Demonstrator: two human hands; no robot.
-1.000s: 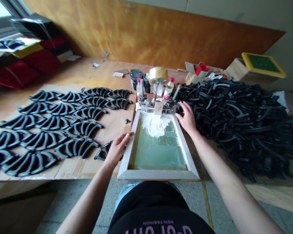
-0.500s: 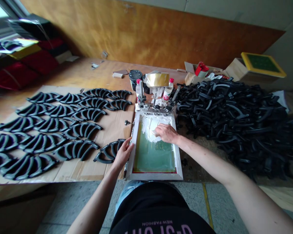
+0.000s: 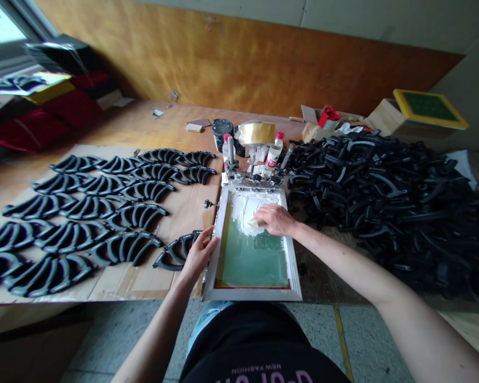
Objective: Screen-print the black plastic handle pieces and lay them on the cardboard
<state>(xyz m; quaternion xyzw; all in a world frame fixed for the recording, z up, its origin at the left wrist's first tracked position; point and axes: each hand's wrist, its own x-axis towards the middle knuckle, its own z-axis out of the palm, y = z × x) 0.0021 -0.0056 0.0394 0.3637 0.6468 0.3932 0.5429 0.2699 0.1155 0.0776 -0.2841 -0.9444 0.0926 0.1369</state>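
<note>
A screen-printing frame [image 3: 294,276] with green mesh lies flat on the work table, hinged to a metal clamp [image 3: 255,183] at its far end. White ink [image 3: 242,210] is smeared thickly over the far part of the mesh. My right hand [image 3: 277,219] is closed on a small pale scraper [image 3: 256,223], its edge down in the ink. At the frame's left side rests my left hand [image 3: 201,250], fingers stretched along the edge and thumb apart. Beside that hand sits a black curved, ribbed plastic part [image 3: 171,255], partly hidden by it.
Rows of similar black parts [image 3: 72,229] cover the cardboard [image 3: 191,213] at left. A large heap of black parts [image 3: 367,191] lies at right. Behind the clamp stand red-capped bottles [image 3: 274,151] and a dark tub [image 3: 222,133]. A yellow-framed screen [image 3: 431,109] rests at the back right.
The whole view has shifted slightly. My right hand and the scraper stay over the ink with only a small movement; my left hand keeps its place at the frame's side.
</note>
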